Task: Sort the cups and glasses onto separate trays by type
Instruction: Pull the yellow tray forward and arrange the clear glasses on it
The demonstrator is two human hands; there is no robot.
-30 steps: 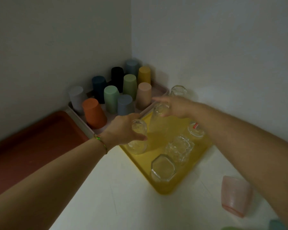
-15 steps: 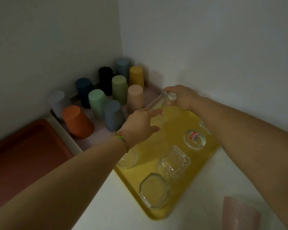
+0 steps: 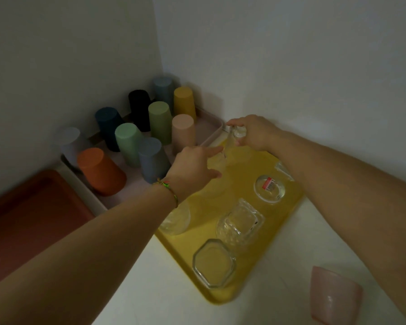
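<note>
Left hand (image 3: 192,167) grips a clear glass (image 3: 217,161), right hand (image 3: 256,134) pinches a second glass (image 3: 238,133) at the yellow tray's (image 3: 288,207) far corner, crowded by upturned coloured cups (image 3: 158,120); a pink cup (image 3: 333,299) stands apart.

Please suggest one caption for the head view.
Left hand and right hand each grip a clear glass at the yellow plastic tray, beside upturned coloured cups.

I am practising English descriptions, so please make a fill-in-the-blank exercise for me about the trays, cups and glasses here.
The tray holding the clear glasses is ____.
The orange cup stands ____ down.
The bracelet is on the ____ wrist.
Missing words: yellow, upside, left.
</note>
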